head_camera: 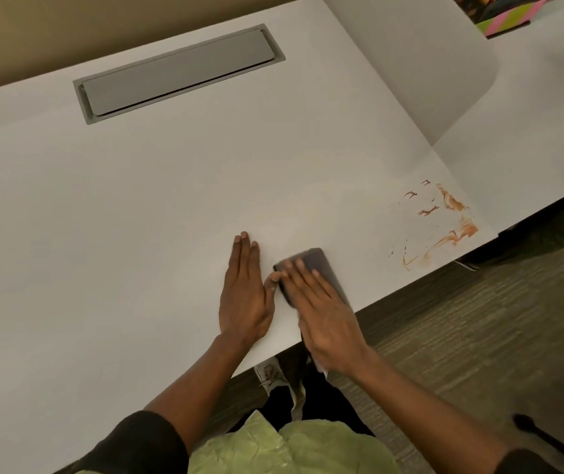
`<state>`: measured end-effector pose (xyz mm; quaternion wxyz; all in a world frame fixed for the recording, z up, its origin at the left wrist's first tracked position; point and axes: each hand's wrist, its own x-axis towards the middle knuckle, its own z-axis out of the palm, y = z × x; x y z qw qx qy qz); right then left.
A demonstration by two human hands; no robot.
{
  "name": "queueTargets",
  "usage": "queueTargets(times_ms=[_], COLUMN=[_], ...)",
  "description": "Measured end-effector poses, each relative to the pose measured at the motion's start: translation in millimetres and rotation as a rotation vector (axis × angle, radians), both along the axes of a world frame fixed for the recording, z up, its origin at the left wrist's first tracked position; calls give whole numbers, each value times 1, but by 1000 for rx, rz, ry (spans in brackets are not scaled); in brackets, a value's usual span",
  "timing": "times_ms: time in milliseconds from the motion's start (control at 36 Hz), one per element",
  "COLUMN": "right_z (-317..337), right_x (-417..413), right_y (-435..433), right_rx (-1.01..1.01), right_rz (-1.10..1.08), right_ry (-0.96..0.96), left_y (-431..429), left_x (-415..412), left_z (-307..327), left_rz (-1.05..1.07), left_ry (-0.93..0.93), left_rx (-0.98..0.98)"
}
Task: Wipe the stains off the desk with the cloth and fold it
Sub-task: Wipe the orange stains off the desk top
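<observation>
A dark grey cloth lies near the front edge of the white desk, blurred with motion. My right hand presses flat on top of it, fingers spread over the cloth. My left hand rests flat on the bare desk just left of the cloth, fingers together, its thumb touching the cloth's left edge. Orange-brown smeared stains mark the desk's front right corner, apart from the cloth and to its right.
A grey cable hatch is set into the desk at the back. A white divider panel rises at the right, with coloured paper beyond. Carpet floor lies below the desk's front edge.
</observation>
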<state>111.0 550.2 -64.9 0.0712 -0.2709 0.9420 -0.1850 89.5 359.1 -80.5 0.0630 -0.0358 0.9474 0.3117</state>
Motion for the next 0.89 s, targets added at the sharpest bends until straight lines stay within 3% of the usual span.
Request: queueTargets(times_ms=[111, 306, 361, 472, 556, 639, 889], right_z=[4, 8, 6, 2, -2, -1, 12], right_x=[-27, -137, -133, -79, -32, -22, -110], right_y=[27, 27, 18, 4, 13, 42, 87], right_rx=[-1, 40, 47, -19, 5, 18, 65], right_rz=[27, -431, -404, -112, -54, -97, -428], right_ry=[13, 18, 42, 67, 62, 78, 26], left_y=[-2, 0, 1, -2, 1, 7, 20], left_x=[2, 3, 3, 1, 2, 2, 2], left_z=[-5, -4, -3, -5, -6, -6, -10], left_rz=[-30, -47, -58, -43, -35, -8, -20], left_ry=[10, -22, -31, -31, -34, -34, -41], left_rx=[-82, -156, -163, -166, -174, -183, -272])
